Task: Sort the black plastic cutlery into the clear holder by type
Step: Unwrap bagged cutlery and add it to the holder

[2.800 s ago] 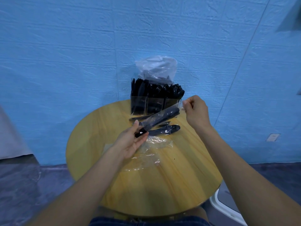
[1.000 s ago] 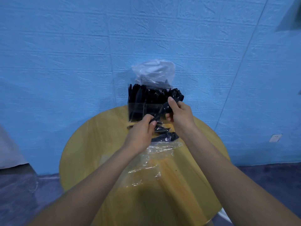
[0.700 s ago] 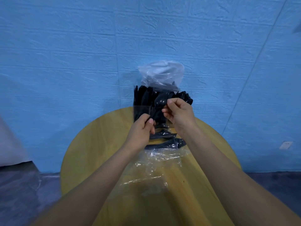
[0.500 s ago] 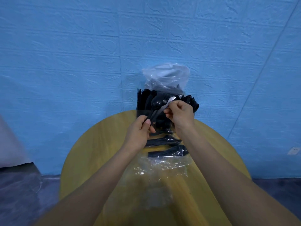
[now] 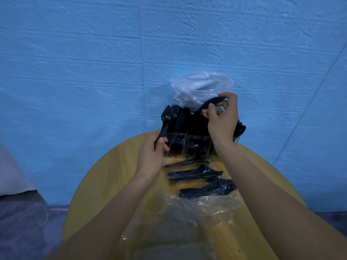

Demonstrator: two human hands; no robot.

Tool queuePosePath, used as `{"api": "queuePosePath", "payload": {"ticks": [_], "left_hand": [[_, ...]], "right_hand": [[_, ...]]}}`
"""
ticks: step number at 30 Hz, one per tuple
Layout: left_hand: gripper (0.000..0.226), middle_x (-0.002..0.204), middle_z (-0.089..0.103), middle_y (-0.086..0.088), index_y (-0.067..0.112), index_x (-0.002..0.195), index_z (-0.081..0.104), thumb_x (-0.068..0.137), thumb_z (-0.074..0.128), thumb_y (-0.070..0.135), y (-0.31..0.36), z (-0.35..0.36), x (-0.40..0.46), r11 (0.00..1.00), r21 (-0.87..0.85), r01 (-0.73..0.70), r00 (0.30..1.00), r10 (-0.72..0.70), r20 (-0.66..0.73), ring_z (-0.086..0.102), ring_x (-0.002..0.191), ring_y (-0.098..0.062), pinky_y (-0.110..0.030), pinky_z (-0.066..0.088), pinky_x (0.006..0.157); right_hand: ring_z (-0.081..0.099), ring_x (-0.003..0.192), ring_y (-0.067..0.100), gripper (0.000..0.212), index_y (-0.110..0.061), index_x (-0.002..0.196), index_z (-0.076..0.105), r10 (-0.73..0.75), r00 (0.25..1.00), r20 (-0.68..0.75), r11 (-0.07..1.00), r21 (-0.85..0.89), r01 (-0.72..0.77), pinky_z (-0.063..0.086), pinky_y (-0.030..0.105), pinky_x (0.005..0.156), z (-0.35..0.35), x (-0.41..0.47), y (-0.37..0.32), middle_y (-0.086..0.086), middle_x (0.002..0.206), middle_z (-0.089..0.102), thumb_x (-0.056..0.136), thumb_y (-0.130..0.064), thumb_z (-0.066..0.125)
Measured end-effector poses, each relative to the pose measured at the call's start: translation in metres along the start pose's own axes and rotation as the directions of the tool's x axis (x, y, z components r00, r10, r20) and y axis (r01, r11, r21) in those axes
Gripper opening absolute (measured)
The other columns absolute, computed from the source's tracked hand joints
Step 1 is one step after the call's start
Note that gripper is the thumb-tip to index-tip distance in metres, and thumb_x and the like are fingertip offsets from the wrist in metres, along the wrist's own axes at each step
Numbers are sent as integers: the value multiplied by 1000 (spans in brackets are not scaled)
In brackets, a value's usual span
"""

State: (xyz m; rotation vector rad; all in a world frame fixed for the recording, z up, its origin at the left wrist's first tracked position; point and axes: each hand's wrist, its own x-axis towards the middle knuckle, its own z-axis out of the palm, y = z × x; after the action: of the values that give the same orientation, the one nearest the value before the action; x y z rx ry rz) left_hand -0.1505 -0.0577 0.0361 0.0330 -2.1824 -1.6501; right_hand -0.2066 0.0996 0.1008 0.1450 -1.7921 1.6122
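**Head view: a fork in one hand, a spoon in the other, both at the holder**

Head camera looks down at a clear holder (image 5: 195, 147) standing at the far edge of a round wooden tabletop (image 5: 105, 184), its compartments packed with upright black cutlery. The left hand (image 5: 152, 156) pinches the handle of a black fork (image 5: 166, 119) between thumb and curled fingers, tines up, just in front of the holder's left compartment. The right hand (image 5: 221, 121) is raised over the holder's right side, with fingers and thumb curled round a black spoon (image 5: 210, 104) that slants down toward the compartments; which compartment it points into cannot be told.

Just in front of the holder, three bundles of wrapped black cutlery (image 5: 195, 174) lie side by side on the tabletop, each in clear film. Nearer the person, loose clear plastic wrappers (image 5: 202, 205) are spread over the wood, crumpled and overlapping.

Behind the holder a translucent plastic bag (image 5: 201, 87) rises against a blue textured wall (image 5: 93, 62). Both forearms reach in from the bottom edge, bare.
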Motion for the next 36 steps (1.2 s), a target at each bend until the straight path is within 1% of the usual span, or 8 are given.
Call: {"api": "queuePosePath", "payload": {"ticks": [4,9,14,17,20,24,30,36], "left_hand": [[20,70,57,8,17,96,59,101,39,20,-6,3,2,1000,-26,2,999,-1,33,46,60,-1,-19,36,60],[21,67,59,6,21,89,58,101,40,19,-11,4,4,999,-52,3,998,0,56,46,51,6,-20,35,60],[21,65,58,6,22,89,57,100,40,19,-13,4,5,998,-64,-10,997,15,77,45,48,5,-21,33,58],[20,65,58,6,18,92,58,100,40,20,-12,6,2,997,-72,-29,994,36,105,45,48,5,-20,33,57],[21,63,58,7,12,95,59,100,40,18,-8,12,0,996,-84,-28,987,42,158,47,49,6,-17,33,56],[23,65,59,5,5,98,60,100,40,16,0,23,-5,992,-128,-17,976,44,212,48,51,8,-10,35,55],[25,67,59,3,12,91,60,101,38,16,6,33,-5,991,-134,-18,989,37,146,46,49,5,-11,34,53],[25,61,56,9,23,85,58,101,39,17,8,41,-5,993,-115,-35,989,51,139,45,51,2,-17,35,56]], "right_hand": [[64,68,9,27,-8,119,42,-164,978,127,961,-205,188,51,30,67,18,-5,12,-10,73,51,94,-6,51],[56,68,24,21,-3,110,46,-206,939,274,873,-382,303,46,38,61,36,-12,30,9,78,56,92,-5,56],[56,88,27,19,2,105,66,-263,896,357,780,-468,415,45,32,74,43,-15,37,13,95,58,88,-3,60],[52,79,18,18,-3,95,69,-235,933,274,880,-349,324,37,23,70,35,-20,30,7,84,56,96,-11,52],[51,57,6,18,-11,95,65,88,946,312,990,-129,-50,39,21,59,23,-20,18,-2,68,57,98,-22,51],[50,56,7,9,-12,93,57,342,879,331,891,184,-416,42,19,53,2,-11,11,-2,66,58,91,-3,59],[50,42,2,22,-15,82,50,357,928,105,863,342,-371,42,14,47,-34,20,5,-4,59,57,91,4,54],[51,50,-1,16,-12,98,46,44,998,-50,990,138,-37,47,19,60,-53,25,2,-1,74,50,93,2,52]]}}
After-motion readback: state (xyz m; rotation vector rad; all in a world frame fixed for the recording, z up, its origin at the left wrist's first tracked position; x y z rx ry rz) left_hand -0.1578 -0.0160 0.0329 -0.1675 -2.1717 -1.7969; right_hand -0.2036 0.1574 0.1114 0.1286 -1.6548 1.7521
